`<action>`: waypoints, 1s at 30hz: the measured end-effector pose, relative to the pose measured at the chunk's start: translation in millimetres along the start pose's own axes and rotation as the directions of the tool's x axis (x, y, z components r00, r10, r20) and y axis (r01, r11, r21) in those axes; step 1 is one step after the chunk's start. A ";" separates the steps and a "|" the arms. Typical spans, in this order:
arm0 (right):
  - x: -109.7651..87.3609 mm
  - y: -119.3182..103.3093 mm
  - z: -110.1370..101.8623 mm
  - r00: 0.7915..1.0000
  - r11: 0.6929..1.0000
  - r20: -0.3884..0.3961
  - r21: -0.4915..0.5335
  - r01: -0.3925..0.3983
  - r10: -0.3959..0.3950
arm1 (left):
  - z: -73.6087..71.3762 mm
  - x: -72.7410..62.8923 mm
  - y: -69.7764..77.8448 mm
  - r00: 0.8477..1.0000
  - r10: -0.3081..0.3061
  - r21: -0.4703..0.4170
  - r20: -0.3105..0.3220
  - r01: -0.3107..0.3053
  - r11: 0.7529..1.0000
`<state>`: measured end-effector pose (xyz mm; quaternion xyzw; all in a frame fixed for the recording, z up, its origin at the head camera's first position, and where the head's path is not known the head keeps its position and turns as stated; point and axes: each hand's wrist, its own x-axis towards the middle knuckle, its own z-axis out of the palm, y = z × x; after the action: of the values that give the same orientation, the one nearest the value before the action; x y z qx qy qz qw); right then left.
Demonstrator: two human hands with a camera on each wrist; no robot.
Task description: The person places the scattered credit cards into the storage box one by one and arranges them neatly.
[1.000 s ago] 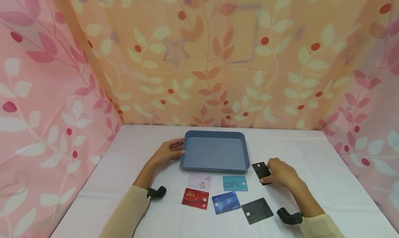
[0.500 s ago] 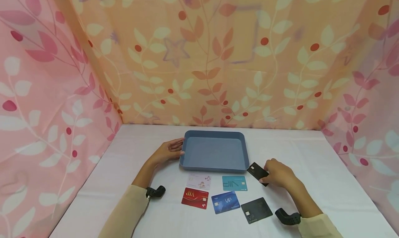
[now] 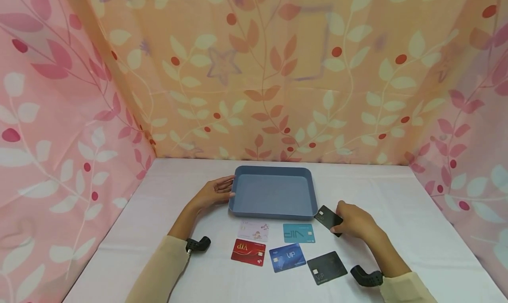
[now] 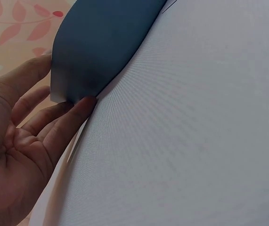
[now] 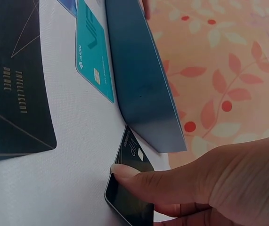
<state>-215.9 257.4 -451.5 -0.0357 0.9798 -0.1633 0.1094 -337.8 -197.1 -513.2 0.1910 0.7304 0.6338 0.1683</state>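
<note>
Between thumb and fingers, my right hand (image 3: pixel 357 219) pinches a black card (image 3: pixel 327 215) with a chip. The card's far corner meets the front right corner of the blue-grey tray (image 3: pixel 274 195), as the right wrist view also shows. Part of the card (image 5: pixel 132 188) is covered by the thumb there. At the tray's left side, my left hand (image 3: pixel 212 193) rests its fairly straight fingertips against the wall; in the left wrist view one fingertip (image 4: pixel 88 104) lies at the tray's lower edge (image 4: pixel 101 47). Nothing lies inside the tray.
In front of the tray lie a pale pink card (image 3: pixel 254 231), a teal card (image 3: pixel 299 233), a red card (image 3: pixel 248 252), a blue card (image 3: pixel 287 258) and a dark grey card (image 3: pixel 327 268). A white cloth (image 3: pixel 166 267) covers the table; patterned curtains (image 3: pixel 254 73) enclose it.
My right hand has moved slightly left with the black card, turning it a little, so its corner now reaches the tray. During the last half second it barely moves. My left hand stays put.
</note>
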 end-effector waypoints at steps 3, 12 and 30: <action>0.4 0.8 0.3 1.000 1.000 -0.010 0.008 -0.006 0.006 | 0.1 -1.4 0.0 1.000 -0.004 -0.010 -0.003 0.004 1.000; 7.6 11.7 -1.4 1.000 0.999 0.011 0.038 -0.018 0.017 | 1.0 -2.2 2.3 1.000 -0.004 -0.035 0.003 0.004 0.999; 7.1 40.6 -12.3 0.995 0.953 0.034 0.293 0.082 -0.096 | 0.8 -0.7 0.9 0.999 -0.045 -0.062 -0.020 0.044 0.997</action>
<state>-227.0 298.8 -454.9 -0.0671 0.9397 -0.3094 0.1295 -336.8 -196.6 -512.4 0.1628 0.7164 0.6541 0.1803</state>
